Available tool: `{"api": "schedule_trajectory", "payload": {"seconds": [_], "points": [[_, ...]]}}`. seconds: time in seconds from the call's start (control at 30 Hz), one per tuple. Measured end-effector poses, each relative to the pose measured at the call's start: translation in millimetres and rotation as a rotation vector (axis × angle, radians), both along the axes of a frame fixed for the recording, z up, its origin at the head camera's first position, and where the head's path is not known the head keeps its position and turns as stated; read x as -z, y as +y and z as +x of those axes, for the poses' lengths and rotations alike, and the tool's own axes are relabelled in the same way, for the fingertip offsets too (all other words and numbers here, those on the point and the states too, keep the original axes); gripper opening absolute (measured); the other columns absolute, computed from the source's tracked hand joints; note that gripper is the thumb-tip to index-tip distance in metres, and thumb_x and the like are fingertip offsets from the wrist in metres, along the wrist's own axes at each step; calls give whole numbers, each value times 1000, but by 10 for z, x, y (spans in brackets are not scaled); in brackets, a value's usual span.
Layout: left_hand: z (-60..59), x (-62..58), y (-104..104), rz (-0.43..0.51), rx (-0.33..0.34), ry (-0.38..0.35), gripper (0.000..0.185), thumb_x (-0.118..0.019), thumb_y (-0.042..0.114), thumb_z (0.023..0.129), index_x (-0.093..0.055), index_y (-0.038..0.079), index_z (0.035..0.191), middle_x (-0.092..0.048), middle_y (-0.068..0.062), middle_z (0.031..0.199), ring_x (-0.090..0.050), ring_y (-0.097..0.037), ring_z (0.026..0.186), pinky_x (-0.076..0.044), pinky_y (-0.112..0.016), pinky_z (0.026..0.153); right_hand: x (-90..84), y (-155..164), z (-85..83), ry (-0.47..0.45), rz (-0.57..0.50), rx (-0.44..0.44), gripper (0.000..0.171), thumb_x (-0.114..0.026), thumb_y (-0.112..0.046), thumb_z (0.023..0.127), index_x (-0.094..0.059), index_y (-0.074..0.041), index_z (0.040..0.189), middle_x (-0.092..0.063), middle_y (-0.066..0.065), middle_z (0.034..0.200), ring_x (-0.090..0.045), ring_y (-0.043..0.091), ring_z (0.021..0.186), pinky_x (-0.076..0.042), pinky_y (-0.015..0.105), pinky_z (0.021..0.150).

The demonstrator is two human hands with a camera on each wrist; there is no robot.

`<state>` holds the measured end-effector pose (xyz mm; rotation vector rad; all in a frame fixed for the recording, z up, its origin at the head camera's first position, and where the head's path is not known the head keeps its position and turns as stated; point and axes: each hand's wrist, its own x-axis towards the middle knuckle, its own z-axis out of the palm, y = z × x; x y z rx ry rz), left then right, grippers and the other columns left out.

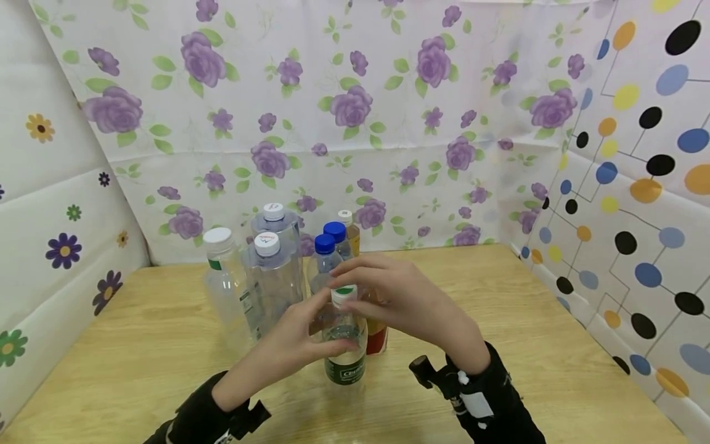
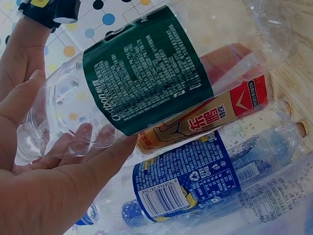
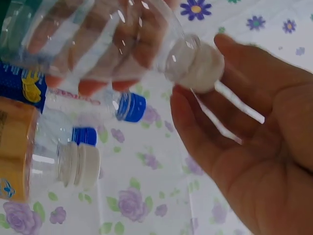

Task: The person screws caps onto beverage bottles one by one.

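A clear plastic bottle (image 1: 345,371) with a dark green label stands upright on the table in front of the other bottles. My left hand (image 1: 302,333) holds it round its upper body; in the left wrist view its fingers show through the clear plastic above the green label (image 2: 146,73). At the top, the white cap (image 1: 344,295) with a green mark lies between the thumb and fingers of my right hand (image 1: 407,296). The right wrist view shows these fingertips at the sides of the cap (image 3: 203,68).
Behind on the left stand two large clear jugs (image 1: 277,277) with white caps and a clear white-capped bottle (image 1: 224,290). Two blue-capped bottles (image 1: 324,245) and a white-capped bottle with a red and tan label (image 1: 377,339) are close behind my hands. Patterned sheets (image 1: 355,185) surround the wooden table (image 1: 477,394).
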<state>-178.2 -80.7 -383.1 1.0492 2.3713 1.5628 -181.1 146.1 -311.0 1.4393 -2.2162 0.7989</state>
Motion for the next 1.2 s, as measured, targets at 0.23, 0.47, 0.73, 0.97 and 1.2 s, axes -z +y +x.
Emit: {"api": "schedule_trajectory", "payload": {"seconds": [0.23,0.47,0.73,0.97,1.2], "points": [[-2,1,4,1,-7,18,88,-79,26,91,-26,20,161,-53,-10,148,-56,-30,132,-53,-38,102,-19,118,-71,-66,43,-91,37,-71,-7,96,-67,-8,133,-62,6,139,-59,2,84,-51,19,66],[-3,4,8,-20,-26,41,88,-79,28,91,-28,19,161,-54,-10,146,-56,-32,131,-54,-39,101,31,53,-85,-24,17,-70,31,-70,-4,96,-69,-8,127,-68,5,124,-60,5,85,-49,19,66],[0,-7,19,0,-17,5,85,-80,27,90,-31,21,160,-54,-7,148,-56,-30,133,-52,-35,103,36,-29,-18,-10,-27,53,26,-79,-12,91,-73,-9,116,-67,0,109,-52,7,71,-47,18,61],[13,-8,14,-9,-13,3,81,-78,28,91,-33,22,158,-53,-7,148,-55,-31,133,-52,-38,103,-22,79,-6,-75,2,-27,30,-75,-10,94,-71,-8,123,-66,5,125,-61,2,81,-54,19,69],[5,-15,14,-14,-19,12,75,-79,26,91,-39,16,153,-57,-8,142,-56,-32,131,-53,-39,102,-24,177,-83,-56,10,-178,31,-69,1,95,-69,-8,125,-61,13,138,-62,8,89,-51,20,66]]}}
